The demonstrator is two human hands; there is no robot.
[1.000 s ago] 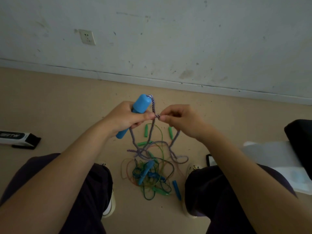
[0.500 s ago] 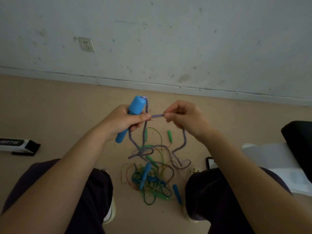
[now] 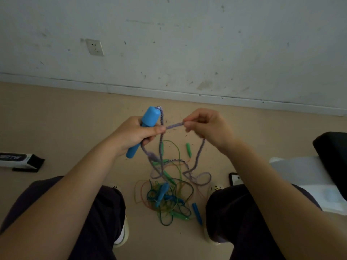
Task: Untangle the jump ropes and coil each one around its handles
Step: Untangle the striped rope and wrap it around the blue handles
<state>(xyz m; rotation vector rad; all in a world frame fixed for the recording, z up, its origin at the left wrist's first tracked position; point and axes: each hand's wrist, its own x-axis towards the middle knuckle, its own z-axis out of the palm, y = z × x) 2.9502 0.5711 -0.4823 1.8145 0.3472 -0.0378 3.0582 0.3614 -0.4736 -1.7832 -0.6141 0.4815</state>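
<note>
My left hand grips a light blue jump-rope handle, tilted with its cap up. A purple-and-white braided rope leaves the cap and runs taut across to my right hand, which pinches it between thumb and fingers. More of this rope hangs from both hands in loops down to the floor. Below, between my knees, lies a tangle of thin green, blue and orange ropes with small green handles and blue handles.
A beige floor meets a scuffed white wall with a socket. A black-and-white box lies at the left. A phone, white paper and a black object are at the right.
My hands have drawn apart, stretching a short length of braided rope taut between them. The right hand moved right and slightly up; the left keeps the blue handle.
</note>
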